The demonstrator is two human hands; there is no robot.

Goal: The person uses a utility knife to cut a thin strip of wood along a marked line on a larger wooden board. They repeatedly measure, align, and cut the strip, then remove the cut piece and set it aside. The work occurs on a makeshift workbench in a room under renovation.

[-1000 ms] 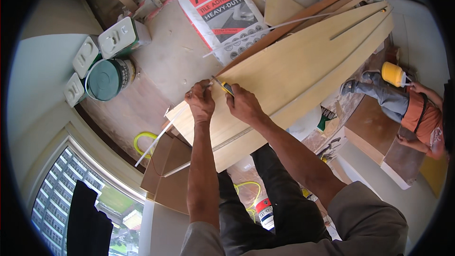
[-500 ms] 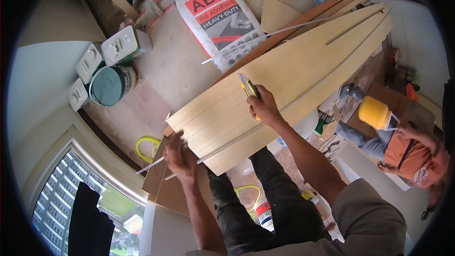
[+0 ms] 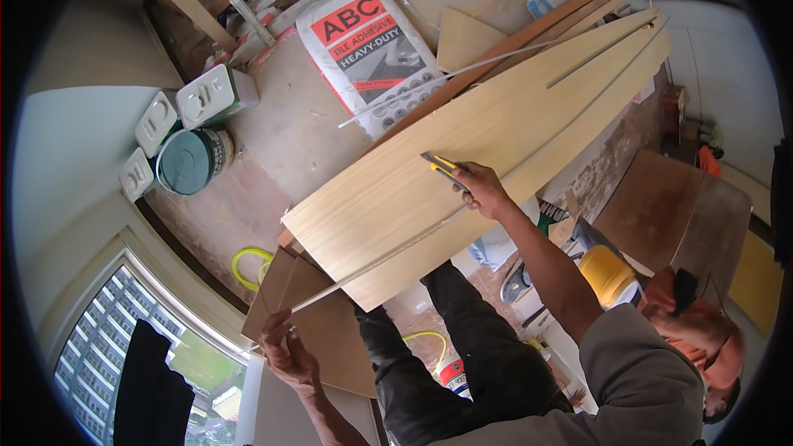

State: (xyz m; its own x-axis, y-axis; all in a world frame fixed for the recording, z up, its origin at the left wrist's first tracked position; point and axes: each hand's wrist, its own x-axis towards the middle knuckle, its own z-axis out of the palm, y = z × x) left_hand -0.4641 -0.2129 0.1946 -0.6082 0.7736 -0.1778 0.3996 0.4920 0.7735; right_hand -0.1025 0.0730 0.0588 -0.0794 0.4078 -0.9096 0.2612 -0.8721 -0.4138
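Observation:
In my right hand [image 3: 483, 190] is a yellow and black utility knife [image 3: 446, 170], its tip over the wood-grain panel [image 3: 388, 190]. The panel is long and pale and stretches from before my legs to the far right. A thin, light strip [image 3: 330, 287] runs lengthwise along it and passes the near left end. At that end, beyond the panel, the fingers of my left hand [image 3: 289, 357] are closed around the strip. A dark slot or narrow piece [image 3: 599, 54] shows at the panel's far end.
Reddish-brown boards [image 3: 529, 37] lie along the panel's far side, beside a bag of tile adhesive [image 3: 368, 54]. A green-lidded bucket [image 3: 188, 162] and white-lidded containers [image 3: 206, 97] stand left. A brown board [image 3: 326, 334] is under my left arm. At right, a co-worker [image 3: 698, 326] is beside a yellow bucket [image 3: 610, 275].
My left hand has moved down and left, away from the panel's end. The knife has tipped flatter, pointing left. The co-worker and yellow bucket have moved lower and nearer me.

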